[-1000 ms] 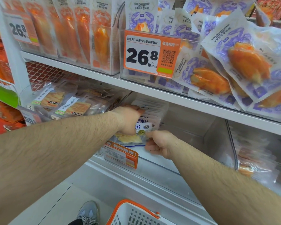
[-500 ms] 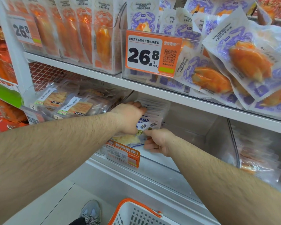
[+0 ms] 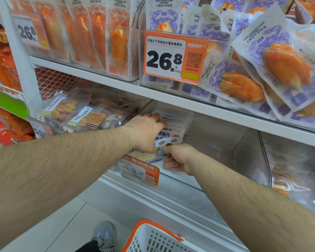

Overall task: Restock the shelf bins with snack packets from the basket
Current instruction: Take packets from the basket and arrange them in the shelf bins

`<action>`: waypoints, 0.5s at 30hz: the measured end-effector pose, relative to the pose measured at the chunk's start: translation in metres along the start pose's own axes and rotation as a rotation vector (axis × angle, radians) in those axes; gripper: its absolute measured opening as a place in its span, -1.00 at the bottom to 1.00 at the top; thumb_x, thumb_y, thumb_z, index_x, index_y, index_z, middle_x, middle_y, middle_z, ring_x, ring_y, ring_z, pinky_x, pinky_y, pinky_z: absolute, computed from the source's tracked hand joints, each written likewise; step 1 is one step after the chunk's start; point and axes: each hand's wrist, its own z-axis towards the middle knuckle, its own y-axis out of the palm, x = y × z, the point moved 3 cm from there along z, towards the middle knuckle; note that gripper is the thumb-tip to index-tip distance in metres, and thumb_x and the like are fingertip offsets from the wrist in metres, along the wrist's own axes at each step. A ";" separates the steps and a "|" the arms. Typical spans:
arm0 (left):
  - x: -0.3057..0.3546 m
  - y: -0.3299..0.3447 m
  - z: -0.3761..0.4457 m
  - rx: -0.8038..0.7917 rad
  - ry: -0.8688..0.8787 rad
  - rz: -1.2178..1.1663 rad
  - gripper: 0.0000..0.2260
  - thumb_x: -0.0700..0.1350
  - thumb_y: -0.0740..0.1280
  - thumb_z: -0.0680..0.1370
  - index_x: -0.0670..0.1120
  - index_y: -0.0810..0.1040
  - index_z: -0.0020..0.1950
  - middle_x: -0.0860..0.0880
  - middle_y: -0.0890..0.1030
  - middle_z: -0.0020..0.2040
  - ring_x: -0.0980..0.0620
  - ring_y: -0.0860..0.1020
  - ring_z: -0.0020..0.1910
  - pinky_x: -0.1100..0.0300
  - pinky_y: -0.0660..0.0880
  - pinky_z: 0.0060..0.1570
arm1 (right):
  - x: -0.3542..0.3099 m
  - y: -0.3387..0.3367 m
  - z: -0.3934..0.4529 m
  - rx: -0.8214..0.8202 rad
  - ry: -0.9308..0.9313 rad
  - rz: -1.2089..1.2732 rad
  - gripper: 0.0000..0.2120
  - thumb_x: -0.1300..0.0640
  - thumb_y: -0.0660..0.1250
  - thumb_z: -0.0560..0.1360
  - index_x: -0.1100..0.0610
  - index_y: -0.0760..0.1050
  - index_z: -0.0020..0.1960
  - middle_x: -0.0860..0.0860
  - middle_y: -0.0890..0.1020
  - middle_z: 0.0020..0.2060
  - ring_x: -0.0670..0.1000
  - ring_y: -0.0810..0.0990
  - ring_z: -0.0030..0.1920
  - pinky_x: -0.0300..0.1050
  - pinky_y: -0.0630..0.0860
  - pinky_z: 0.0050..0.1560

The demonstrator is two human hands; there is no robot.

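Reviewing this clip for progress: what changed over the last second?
Little. The left hand reached slightly deeper over the row of white packets; the right hand stays curled at the clear bin front. Packets, price tags and basket are unchanged.

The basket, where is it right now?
In the head view, the basket sits at the bottom centre, on the floor below the shelf, right of a shoe.

The orange price tag (image 3: 175, 57) at upper centre of the frame reads "26.8" with "元" and "500g", above it "郑蟹天下手撕松叶蟹味棒原味", and carries a QR code. The white-and-purple packets (image 3: 273, 57) at upper right read "HAND-TEARING SNOW CRAB MEAT". A second price tag (image 3: 30, 30) at upper left shows "26.8". The white packets (image 3: 169, 132) at centre show "鱼片". The small orange tag (image 3: 140, 171) below reads "有鸣推荐!".
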 end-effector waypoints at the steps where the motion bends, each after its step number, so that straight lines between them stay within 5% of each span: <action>1: 0.000 -0.002 -0.001 -0.002 -0.001 -0.006 -0.26 0.23 0.39 0.41 0.01 0.25 0.50 -0.09 0.36 0.36 -0.10 0.39 0.34 -0.01 0.42 0.29 | 0.000 0.000 -0.001 -0.001 0.001 -0.004 -0.83 0.10 0.31 0.60 0.13 0.46 -0.14 0.11 0.53 -0.21 0.04 0.52 -0.26 -0.18 0.47 -0.27; 5: 0.000 -0.006 -0.006 -0.010 -0.015 -0.001 -0.26 0.23 0.42 0.39 0.00 0.27 0.48 -0.08 0.38 0.34 -0.09 0.41 0.31 0.00 0.44 0.27 | 0.000 0.001 -0.003 0.005 0.000 -0.023 -0.83 0.08 0.30 0.60 0.14 0.47 -0.12 0.11 0.57 -0.21 0.03 0.56 -0.30 -0.16 0.53 -0.22; 8: 0.001 -0.010 -0.010 0.016 -0.041 -0.067 -0.46 0.13 0.43 0.41 -0.03 0.37 0.29 -0.05 0.46 0.21 -0.06 0.49 0.14 0.04 0.50 0.11 | -0.001 0.002 -0.003 0.004 -0.008 -0.027 -0.81 0.04 0.30 0.61 0.15 0.49 -0.08 0.11 0.60 -0.18 0.03 0.58 -0.29 -0.10 0.58 -0.10; 11: 0.001 -0.013 -0.014 -0.075 -0.074 -0.065 -0.72 0.09 0.36 0.49 0.00 0.38 0.09 0.01 0.52 -0.03 -0.03 0.49 -0.11 0.05 0.53 -0.08 | -0.003 0.003 -0.003 0.003 -0.022 0.001 -0.81 0.04 0.29 0.61 0.16 0.49 -0.06 0.11 0.58 -0.20 0.03 0.55 -0.30 -0.14 0.52 -0.21; 15: -0.001 -0.006 -0.014 -0.157 -0.092 0.086 -0.84 -0.01 0.27 0.58 -0.04 0.51 0.10 0.01 0.46 -0.16 -0.07 0.50 -0.15 0.06 0.53 -0.15 | -0.002 0.002 0.001 0.041 -0.048 -0.046 -0.73 0.00 0.31 0.59 0.20 0.52 0.13 0.12 0.66 -0.13 0.04 0.63 -0.26 -0.09 0.57 -0.10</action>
